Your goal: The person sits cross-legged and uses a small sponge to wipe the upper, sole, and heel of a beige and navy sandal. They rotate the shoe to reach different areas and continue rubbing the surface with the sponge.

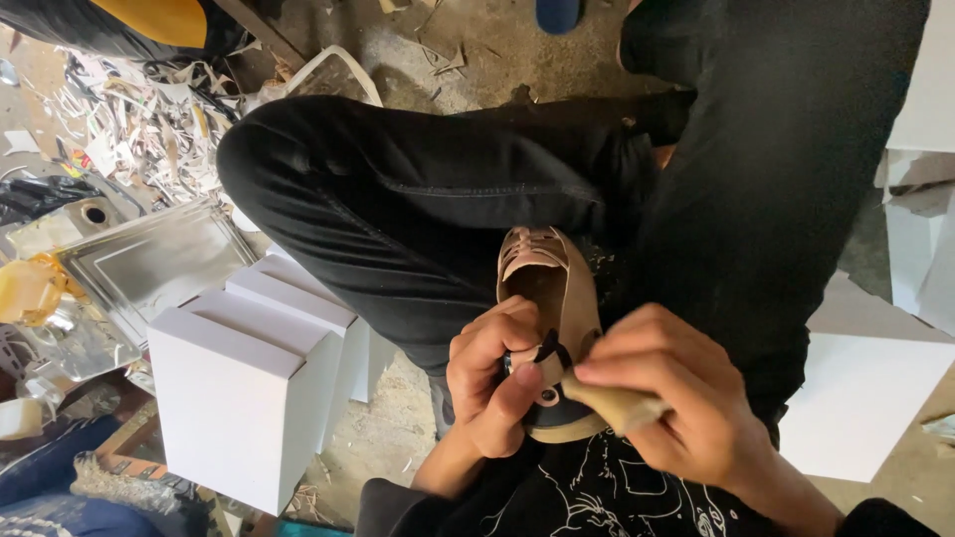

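Tan shoe [553,298] on lap, heel gripped by closed left hand [489,373], right hand [665,393] pinching beige cloth [615,403] at heel, plain white boxes [261,368] left of shoe, white sheet [860,393] right.

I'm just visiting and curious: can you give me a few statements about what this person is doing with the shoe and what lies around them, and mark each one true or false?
1. The left hand grips the heel end of a tan shoe. True.
2. The right hand is empty. False: it presses a small beige cloth against the shoe's heel.
3. The shoe rests on the lap, over black trousers. True.
4. The boxes beside the person's leg are red. False: they are plain white.
5. Paper scraps litter the floor at upper left. True.
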